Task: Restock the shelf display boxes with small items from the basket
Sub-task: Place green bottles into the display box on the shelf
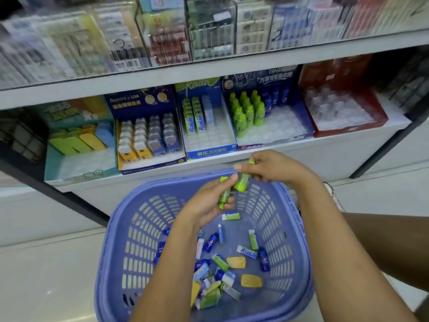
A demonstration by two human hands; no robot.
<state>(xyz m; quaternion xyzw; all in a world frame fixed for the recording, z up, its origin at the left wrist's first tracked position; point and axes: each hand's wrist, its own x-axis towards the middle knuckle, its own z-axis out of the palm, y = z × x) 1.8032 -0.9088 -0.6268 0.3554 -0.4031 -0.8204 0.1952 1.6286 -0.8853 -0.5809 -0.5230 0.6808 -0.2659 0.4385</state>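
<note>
At six o'clock, nearest to us, we are looking down into the purple basket (109,263), where loose small items (220,268) are lying on its floor: dark blue bottles, green and white sticks and two yellow flat pieces, most of them piling up toward seven o'clock. Over the basket's twelve o'clock side we are holding both hands close together. Our left hand (206,203) is curling its fingers round a green bottle (223,198), which is tilting with its cap toward twelve o'clock. Our right hand (274,169), at two o'clock of the left one, is pinching a second green bottle (241,183) between thumb and fingers. The two bottles are lying just beside each other, and we cannot tell whether they are touching. Beyond the hands, the lower shelf (325,154) is carrying a row of display boxes. At one o'clock a dark blue box (260,80) is showing shelved green bottles (246,110) standing upright in its back left rows. At twelve o'clock a blue and white box (211,151) is holding a few sticks, at eleven o'clock a navy box (139,101) is holding rows of cased pieces, and at two o'clock a red box (348,131) is sitting. Farthest off, the upper shelf (232,59) is showing only blurred packs
</note>
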